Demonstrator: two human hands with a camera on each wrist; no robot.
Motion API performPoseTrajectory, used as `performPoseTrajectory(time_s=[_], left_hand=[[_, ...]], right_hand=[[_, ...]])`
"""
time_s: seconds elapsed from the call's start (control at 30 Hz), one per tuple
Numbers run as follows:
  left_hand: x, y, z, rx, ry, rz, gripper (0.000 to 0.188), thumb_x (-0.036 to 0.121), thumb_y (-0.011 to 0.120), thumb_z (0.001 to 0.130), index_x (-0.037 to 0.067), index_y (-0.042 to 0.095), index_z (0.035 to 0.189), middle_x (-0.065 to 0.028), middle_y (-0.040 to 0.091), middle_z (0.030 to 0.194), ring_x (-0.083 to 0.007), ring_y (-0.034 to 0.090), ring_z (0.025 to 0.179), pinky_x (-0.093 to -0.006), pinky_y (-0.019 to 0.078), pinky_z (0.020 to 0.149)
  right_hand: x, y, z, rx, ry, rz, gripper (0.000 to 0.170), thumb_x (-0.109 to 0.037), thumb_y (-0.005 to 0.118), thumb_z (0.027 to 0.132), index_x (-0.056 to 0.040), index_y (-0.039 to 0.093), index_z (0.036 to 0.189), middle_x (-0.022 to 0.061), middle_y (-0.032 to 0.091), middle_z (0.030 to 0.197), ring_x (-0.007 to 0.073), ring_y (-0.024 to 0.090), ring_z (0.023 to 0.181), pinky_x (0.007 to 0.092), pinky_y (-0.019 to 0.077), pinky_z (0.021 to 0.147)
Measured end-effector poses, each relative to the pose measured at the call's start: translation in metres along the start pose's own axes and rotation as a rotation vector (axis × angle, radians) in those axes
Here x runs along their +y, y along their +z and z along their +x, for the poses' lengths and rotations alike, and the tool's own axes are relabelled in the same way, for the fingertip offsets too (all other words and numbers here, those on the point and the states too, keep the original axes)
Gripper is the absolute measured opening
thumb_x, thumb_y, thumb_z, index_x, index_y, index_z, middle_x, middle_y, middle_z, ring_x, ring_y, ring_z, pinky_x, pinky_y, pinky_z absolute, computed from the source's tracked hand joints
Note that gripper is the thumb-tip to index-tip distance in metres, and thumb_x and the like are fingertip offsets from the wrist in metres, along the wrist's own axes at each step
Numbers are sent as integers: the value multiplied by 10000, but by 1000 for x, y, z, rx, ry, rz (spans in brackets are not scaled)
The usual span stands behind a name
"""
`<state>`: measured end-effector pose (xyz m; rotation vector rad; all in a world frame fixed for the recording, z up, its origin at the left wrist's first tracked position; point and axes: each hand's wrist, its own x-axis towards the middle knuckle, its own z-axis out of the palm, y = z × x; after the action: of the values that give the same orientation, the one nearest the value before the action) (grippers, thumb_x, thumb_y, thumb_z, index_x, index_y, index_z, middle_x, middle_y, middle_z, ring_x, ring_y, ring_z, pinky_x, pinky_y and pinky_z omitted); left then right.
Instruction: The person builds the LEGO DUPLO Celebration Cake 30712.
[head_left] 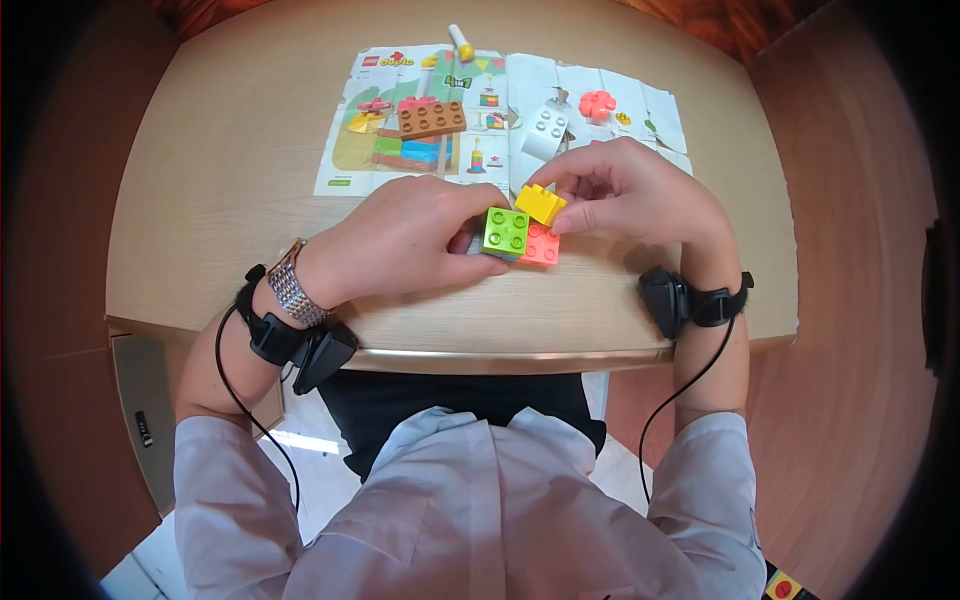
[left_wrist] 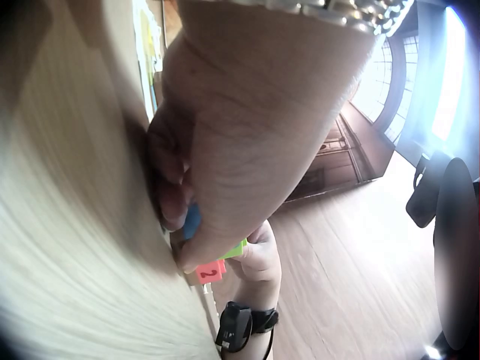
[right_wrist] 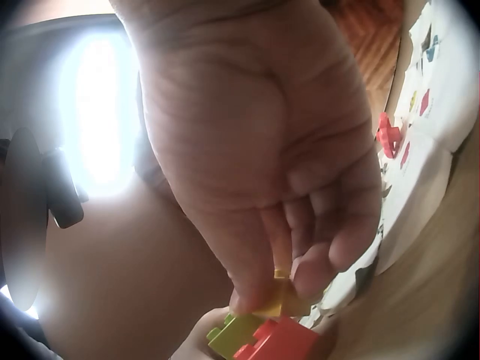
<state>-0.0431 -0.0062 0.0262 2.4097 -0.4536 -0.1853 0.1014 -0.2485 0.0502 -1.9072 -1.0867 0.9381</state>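
Note:
My left hand (head_left: 405,235) grips a small stack with a lime green brick (head_left: 506,231) on top and a coral brick (head_left: 541,245) at its right. A blue piece (left_wrist: 192,221) shows under the left fingers in the left wrist view. The coral brick (left_wrist: 211,271) bears a number 2 there. My right hand (head_left: 640,195) pinches a yellow brick (head_left: 541,204), tilted, just above the coral one. In the right wrist view the yellow brick (right_wrist: 282,298) is between thumb and fingers, close over the coral brick (right_wrist: 281,341); whether they touch, I cannot tell.
An unfolded instruction sheet (head_left: 340,165) lies behind the hands. On it are a brown brick (head_left: 432,120), a white brick (head_left: 545,133) and a red flower-shaped piece (head_left: 597,104). A white and yellow piece (head_left: 461,43) lies at the back of the table (head_left: 230,130).

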Motion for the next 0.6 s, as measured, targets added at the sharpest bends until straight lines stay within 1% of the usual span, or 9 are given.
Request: performPoseTrajectory(time_s=[0.1, 0.17, 0.4, 0.47, 0.5, 0.57, 0.6], left_hand=[[0, 1, 1, -4, -3, -15, 430, 281, 840, 873, 79, 702, 1226, -81, 647, 697, -245, 649, 613, -375, 471, 584], [0, 0, 1, -12, -5, -27, 440, 279, 842, 872, 75, 702, 1235, -82, 645, 699, -242, 647, 613, -371, 472, 585], [1, -2, 1, -27, -7, -35, 460, 286, 853, 876, 51, 694, 1238, -93, 641, 700, -241, 638, 613, -366, 467, 584], [1, -2, 1, -28, -13, -37, 458, 288, 853, 878, 47, 692, 1233, -95, 640, 700, -242, 636, 611, -368, 464, 582], [1, -2, 2, -28, -6, -38, 452, 288, 853, 879, 47, 691, 1225, -94, 639, 697, -243, 636, 610, -369, 463, 581], [0, -2, 1, -25, -5, -41, 447, 288, 853, 879, 46, 689, 1218, -93, 638, 695, -245, 635, 608, -370, 462, 581], [0, -1, 1, -15, 5, -29, 440, 288, 854, 877, 47, 690, 1206, -90, 636, 691, -245, 634, 604, -370, 462, 578]], right_hand=[[2, -1, -2, -6, -18, -23, 402, -202, 845, 919, -13, 759, 1263, 51, 729, 949, 123, 624, 812, 285, 519, 739], [4, 0, -3, 20, -77, -6, 402, -202, 852, 913, -3, 759, 1249, 62, 735, 957, 126, 641, 827, 278, 534, 765], [3, -4, -5, -6, -75, -26, 386, -156, 843, 907, -6, 752, 1252, 41, 729, 972, 113, 657, 864, 265, 548, 810], [4, -4, -5, -6, -53, 74, 349, -159, 861, 883, -9, 753, 1180, 27, 724, 979, 96, 654, 881, 264, 550, 821], [2, -4, -6, -7, -54, 75, 349, -159, 861, 883, -9, 753, 1180, 27, 724, 979, 96, 654, 881, 264, 550, 821], [-10, -6, -9, 14, 19, -65, 335, -181, 887, 843, -13, 738, 1093, 28, 724, 951, 94, 666, 870, 268, 556, 800], [-15, -5, -10, 9, 16, -65, 335, -181, 887, 843, -13, 738, 1093, 28, 724, 951, 94, 666, 870, 268, 556, 800]])
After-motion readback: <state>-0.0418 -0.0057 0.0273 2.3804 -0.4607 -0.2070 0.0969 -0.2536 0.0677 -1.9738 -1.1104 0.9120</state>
